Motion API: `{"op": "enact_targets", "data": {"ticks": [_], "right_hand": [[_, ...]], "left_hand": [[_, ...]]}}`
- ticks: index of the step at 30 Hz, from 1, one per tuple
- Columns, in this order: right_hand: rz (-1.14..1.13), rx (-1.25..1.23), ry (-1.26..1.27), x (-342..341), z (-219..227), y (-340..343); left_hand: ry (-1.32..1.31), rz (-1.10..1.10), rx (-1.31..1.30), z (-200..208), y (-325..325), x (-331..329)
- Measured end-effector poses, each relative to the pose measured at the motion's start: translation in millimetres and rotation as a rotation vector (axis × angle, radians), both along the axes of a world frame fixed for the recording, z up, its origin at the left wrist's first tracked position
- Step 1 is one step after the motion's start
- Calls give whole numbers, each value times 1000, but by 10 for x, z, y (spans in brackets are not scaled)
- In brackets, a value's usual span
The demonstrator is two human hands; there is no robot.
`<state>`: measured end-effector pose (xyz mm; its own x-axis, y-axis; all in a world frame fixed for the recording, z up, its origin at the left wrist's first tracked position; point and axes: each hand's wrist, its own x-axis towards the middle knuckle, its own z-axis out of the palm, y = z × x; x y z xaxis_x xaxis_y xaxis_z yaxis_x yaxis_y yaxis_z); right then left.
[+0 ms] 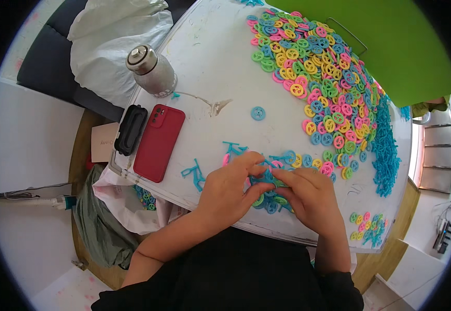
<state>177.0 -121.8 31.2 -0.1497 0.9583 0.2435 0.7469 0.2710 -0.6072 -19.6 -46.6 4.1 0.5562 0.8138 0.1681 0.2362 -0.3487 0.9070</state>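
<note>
Two bare hands meet over the near edge of a white table [215, 57], the left hand [230, 186] and the right hand [308, 197] both curled with their fingertips pinched together on a small teal frame piece [268, 177] held between them. Just under the hands lies a little cluster of loose wheels [269, 205] in green and blue, partly hidden by the fingers. A few more teal frame parts [194, 172] rest on the table just left of the left hand. Beyond the hands a big heap of plastic wheels [318, 83] in pink, yellow, green and blue spreads toward the far right, with a single blue wheel [258, 113] lying apart from it. A pile of teal frames [386, 150] runs along the heap's right side, and a small batch of finished pieces [368, 225] sits near the right hand at the table's edge. On the left part of the table lie a red phone [158, 142] and a black case [130, 129], touching side by side, with a metal flask [150, 70] behind them. A green board [391, 36] stands past the heap.
</note>
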Motion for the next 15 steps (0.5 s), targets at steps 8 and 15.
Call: {"op": "enact_targets", "data": {"ticks": [8, 15], "right_hand": [[-140, -380, 678, 40, -109, -101], [-38, -307, 484, 43, -6, -53]], "left_hand": [[26, -228, 234, -9, 155, -78], [-147, -139, -65, -185, 42, -100]]}}
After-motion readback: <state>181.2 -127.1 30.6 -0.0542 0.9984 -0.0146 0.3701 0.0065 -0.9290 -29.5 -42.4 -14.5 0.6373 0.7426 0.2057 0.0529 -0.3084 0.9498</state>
